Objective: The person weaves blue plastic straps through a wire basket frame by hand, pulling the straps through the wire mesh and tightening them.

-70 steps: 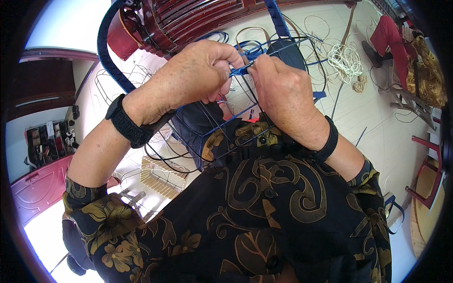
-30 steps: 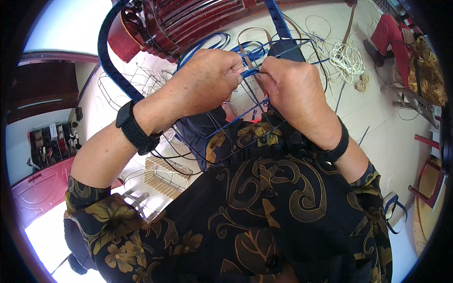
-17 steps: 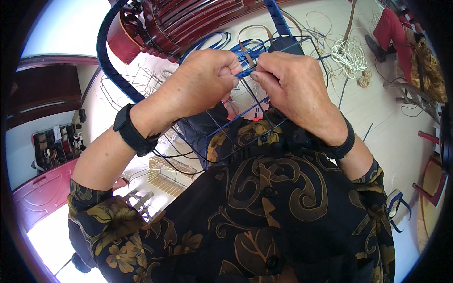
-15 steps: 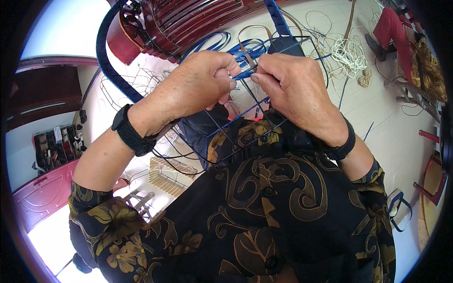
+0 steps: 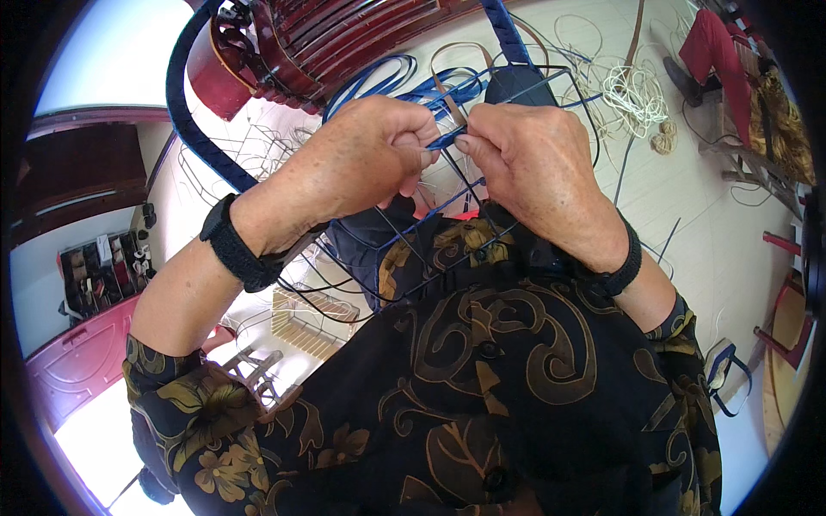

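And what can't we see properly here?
Head view, blue strip: pinched parts hidden by the left grip and right grip.
Head view, blue loop: top cut off by the upper edge.
Head view, person in red trousers: upper body cut off by dark rim.
Head view, black rack: contents too small.

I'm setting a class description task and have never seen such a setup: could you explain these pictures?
There is no machine: these are a person's bare left hand and right hand. Every picture comes from a camera worn on that person's head, looking down; its wide lens bends straight edges. Both hands pinch a blue strip by a thin open frame. On the pale floor beyond lie a tangle of white cord and, near dark red wooden furniture, blue loops.
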{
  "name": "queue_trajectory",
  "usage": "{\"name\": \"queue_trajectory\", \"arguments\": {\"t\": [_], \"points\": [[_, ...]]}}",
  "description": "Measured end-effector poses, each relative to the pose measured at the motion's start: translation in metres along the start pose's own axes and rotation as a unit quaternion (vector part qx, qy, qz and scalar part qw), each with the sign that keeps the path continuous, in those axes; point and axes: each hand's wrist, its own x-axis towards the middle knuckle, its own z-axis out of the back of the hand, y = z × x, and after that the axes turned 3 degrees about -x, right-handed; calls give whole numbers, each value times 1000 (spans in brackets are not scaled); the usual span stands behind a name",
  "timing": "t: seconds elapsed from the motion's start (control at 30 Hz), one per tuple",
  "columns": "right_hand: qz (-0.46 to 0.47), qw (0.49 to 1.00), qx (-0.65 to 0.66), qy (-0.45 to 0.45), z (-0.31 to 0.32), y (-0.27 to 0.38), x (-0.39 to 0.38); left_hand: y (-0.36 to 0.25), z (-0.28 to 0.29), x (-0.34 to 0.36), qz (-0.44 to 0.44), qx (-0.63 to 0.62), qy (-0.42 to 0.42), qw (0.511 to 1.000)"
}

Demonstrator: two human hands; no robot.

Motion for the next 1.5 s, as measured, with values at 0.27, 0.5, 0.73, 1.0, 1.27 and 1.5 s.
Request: {"name": "queue_trajectory", "arguments": {"t": [0.27,0.5,0.73,1.0,1.27,1.5], "points": [[-45,989,116,79,19,3,2,0,3,-2,12,15,-7,1000],[-98,948,253,166,21,11,-4,-2,2,-3,0,-11,-6,1000],[-84,954,211,196,20,10,-2,2,5,1,-7,-37,8,999],[14,985,37,167,15,19,-3,8,0,5,-87,96,-56,990],[49,978,57,195,27,4,2,25,-6,9,-332,288,-190,878],[139,989,42,37,49,-16,30,20,-20,5,-228,356,-215,880]]}}
